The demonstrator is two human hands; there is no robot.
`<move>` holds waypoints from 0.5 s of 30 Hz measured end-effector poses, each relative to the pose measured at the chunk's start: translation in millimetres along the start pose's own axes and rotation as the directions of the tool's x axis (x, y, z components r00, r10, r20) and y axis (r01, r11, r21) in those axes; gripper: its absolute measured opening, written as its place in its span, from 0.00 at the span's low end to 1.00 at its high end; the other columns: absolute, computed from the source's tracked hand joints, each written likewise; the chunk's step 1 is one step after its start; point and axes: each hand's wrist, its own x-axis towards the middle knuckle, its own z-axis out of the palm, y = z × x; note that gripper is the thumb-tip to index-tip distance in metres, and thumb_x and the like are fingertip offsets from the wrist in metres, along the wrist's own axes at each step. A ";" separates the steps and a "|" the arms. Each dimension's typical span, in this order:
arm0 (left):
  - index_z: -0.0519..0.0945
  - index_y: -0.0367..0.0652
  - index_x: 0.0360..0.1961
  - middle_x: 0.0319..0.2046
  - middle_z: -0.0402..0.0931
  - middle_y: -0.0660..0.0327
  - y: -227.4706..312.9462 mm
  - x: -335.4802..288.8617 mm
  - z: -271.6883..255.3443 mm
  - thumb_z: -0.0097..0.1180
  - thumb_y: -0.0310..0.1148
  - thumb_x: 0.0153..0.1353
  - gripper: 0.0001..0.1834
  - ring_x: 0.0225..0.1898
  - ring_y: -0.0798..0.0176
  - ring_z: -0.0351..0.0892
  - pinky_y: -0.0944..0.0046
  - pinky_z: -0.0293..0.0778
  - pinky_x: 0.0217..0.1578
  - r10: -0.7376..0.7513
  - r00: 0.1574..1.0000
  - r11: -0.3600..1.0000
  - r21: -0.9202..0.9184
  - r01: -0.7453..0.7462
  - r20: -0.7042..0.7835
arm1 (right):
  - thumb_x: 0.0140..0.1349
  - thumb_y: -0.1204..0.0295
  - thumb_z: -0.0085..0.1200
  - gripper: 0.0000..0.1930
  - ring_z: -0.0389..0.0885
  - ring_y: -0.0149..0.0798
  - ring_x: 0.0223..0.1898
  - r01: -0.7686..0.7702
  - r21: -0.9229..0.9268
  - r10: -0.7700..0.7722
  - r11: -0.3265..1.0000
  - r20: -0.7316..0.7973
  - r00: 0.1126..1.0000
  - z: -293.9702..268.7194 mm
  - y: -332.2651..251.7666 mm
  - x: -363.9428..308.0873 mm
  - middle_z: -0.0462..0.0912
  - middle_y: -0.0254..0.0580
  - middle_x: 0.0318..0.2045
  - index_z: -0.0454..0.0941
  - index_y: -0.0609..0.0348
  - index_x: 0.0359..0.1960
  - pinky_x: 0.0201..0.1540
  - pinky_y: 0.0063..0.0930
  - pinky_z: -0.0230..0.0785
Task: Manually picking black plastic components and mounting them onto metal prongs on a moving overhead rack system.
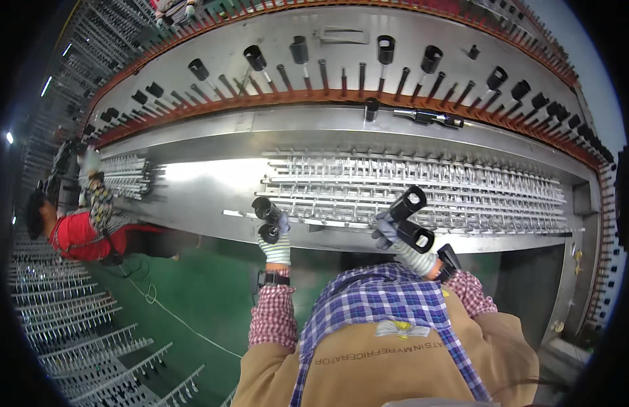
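Observation:
My left hand (283,229), in a grey-and-striped glove, is closed around two short black cylinders, the upper one (263,209) and the lower one (268,233). Two larger black tubes with openings in their ends, an upper tube (406,203) and a lower tube (416,236), are gripped in my right hand (386,229). Both hands hover at the near edge of a long metal rack (409,190) with many crossbars and small prongs, which lies on the steel worktable (209,183). The gloves and tubes partly hide the fingers.
Beyond the rack, an orange line (294,95) of upright pegs carries several black tubes (385,51). A loose black cylinder (371,108) and a black rod-shaped part (428,117) rest on the ledge. At the left, a person in red (80,234) works beside another rack (124,175). More racks (63,292) stand lower left.

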 end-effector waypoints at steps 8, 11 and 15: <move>0.72 0.38 0.41 0.32 0.76 0.59 104.1 -73.7 79.6 0.56 0.40 0.53 0.19 0.35 0.61 0.75 0.65 0.71 0.36 0.273 0.837 0.895 0.193 -0.402 0.475 | 0.55 0.59 0.53 0.16 0.77 0.30 0.23 0.029 0.048 -0.023 0.998 -0.119 0.993 4.6 1.9 30.2 0.77 0.38 0.26 0.70 0.57 0.37 0.24 0.19 0.68; 0.74 0.38 0.37 0.30 0.76 0.59 96.8 -57.2 92.1 0.59 0.36 0.51 0.15 0.31 0.66 0.76 0.64 0.71 0.34 -0.291 0.869 0.873 0.484 0.070 0.400 | 0.56 0.58 0.51 0.15 0.77 0.28 0.27 -0.045 -0.074 0.038 0.996 -0.091 0.995 -8.1 15.3 41.3 0.77 0.36 0.26 0.71 0.58 0.35 0.26 0.17 0.68; 0.75 0.39 0.32 0.21 0.74 0.63 83.6 -48.8 102.3 0.59 0.41 0.50 0.17 0.22 0.69 0.69 0.64 0.68 0.25 -0.073 0.881 0.819 0.532 -0.214 0.467 | 0.57 0.61 0.50 0.16 0.77 0.32 0.26 0.065 -0.121 -0.072 0.990 -0.054 0.996 -10.0 33.6 43.8 0.78 0.41 0.29 0.72 0.58 0.41 0.27 0.23 0.70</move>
